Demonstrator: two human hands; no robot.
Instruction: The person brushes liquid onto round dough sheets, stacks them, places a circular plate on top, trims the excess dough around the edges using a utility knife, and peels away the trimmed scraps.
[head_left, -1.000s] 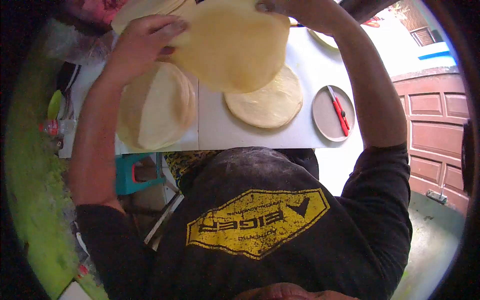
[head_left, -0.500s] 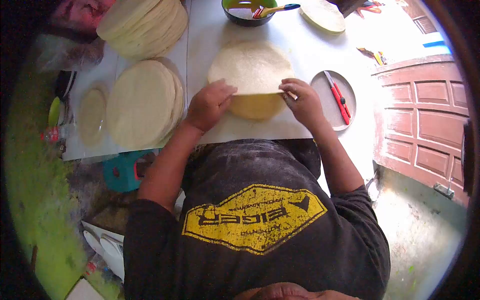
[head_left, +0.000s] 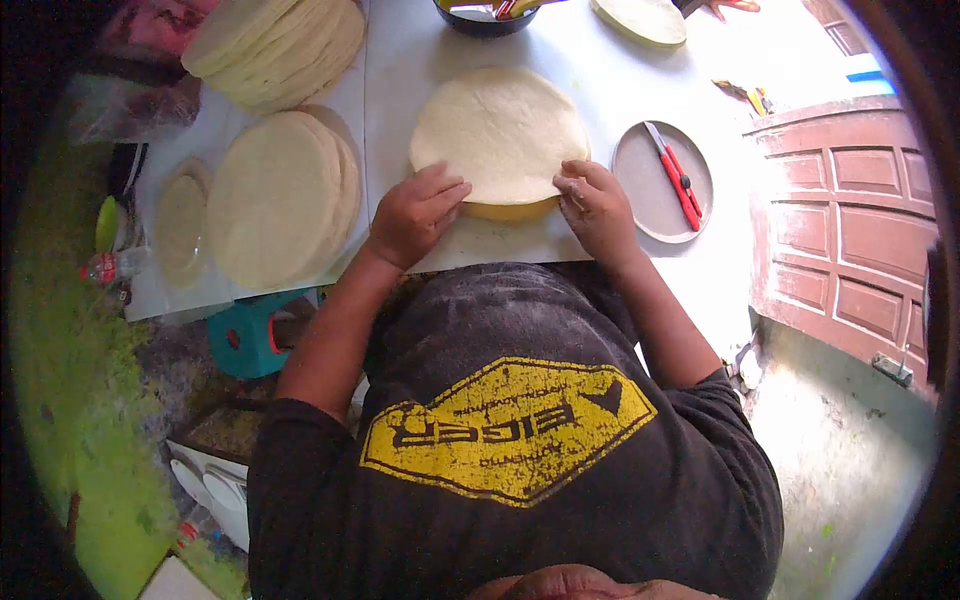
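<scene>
Your L hand (head_left: 415,215) grips the near edge of the top dough round (head_left: 500,130), thumb & fingers pinched on its L side. Your R hand (head_left: 600,212) pinches the same edge on its R side, so both hands are loaded, neither is free.

Use the top dough round as ref. It's on the white table (head_left: 395,60) in front of you, lying over a yellower lower dough (head_left: 510,212) that peeks out along the near edge. Can't tell if the near edge is lifted or flat.

Key relation: it lies btwn your hands & fwd of them, far side pointing away from you. It's approx circular, slightly wider side to side, so no real long axis. Neither hand is clearly nearer, both are on the rim.

Around it: plate (head_left: 637,205) w/ red-handled knife (head_left: 681,185) to its R, bowl (head_left: 487,24) beyond it, short dough stack (head_left: 275,195) to its L, tall dough stack (head_left: 285,50) beyond & L.
</scene>
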